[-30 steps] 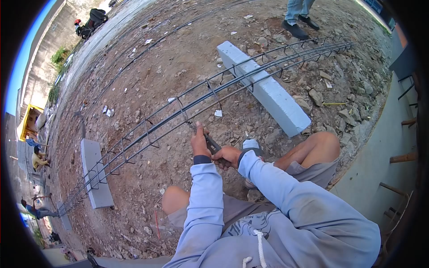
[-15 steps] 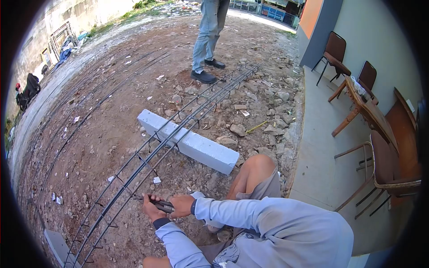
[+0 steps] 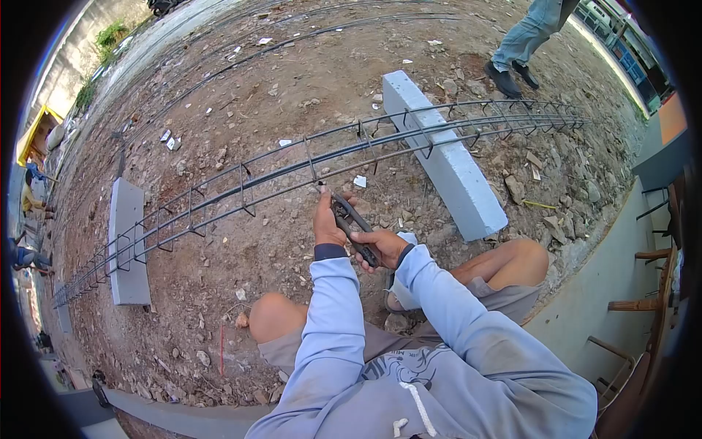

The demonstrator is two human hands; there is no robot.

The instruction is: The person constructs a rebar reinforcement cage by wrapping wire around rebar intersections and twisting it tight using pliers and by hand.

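Both my hands are closed around dark pliers (image 3: 352, 219), just in front of a long steel rebar cage (image 3: 252, 192). My left hand (image 3: 329, 223) grips near the upper end of the pliers, its thumb pointing up to the near bar by a square stirrup. Lower down, my right hand (image 3: 382, 245) wraps around the handles. Part of the pliers is hidden by my fingers, and I cannot tell whether the jaws touch the steel. The cage rests across a pale block (image 3: 446, 157) on the right and another pale block (image 3: 129, 245) on the left.
Rubble and stones (image 3: 515, 189) cover the ground on the right. Another person's legs (image 3: 530, 44) stand beyond the cage's far end. Long loose bars (image 3: 292, 40) lie along the back. Wooden furniture (image 3: 643, 306) stands on the paved strip at right.
My view has turned left, bringing the cage's left end and its supporting block more fully into sight. My hands still hold the pliers, which now point more upright, near a stirrup.
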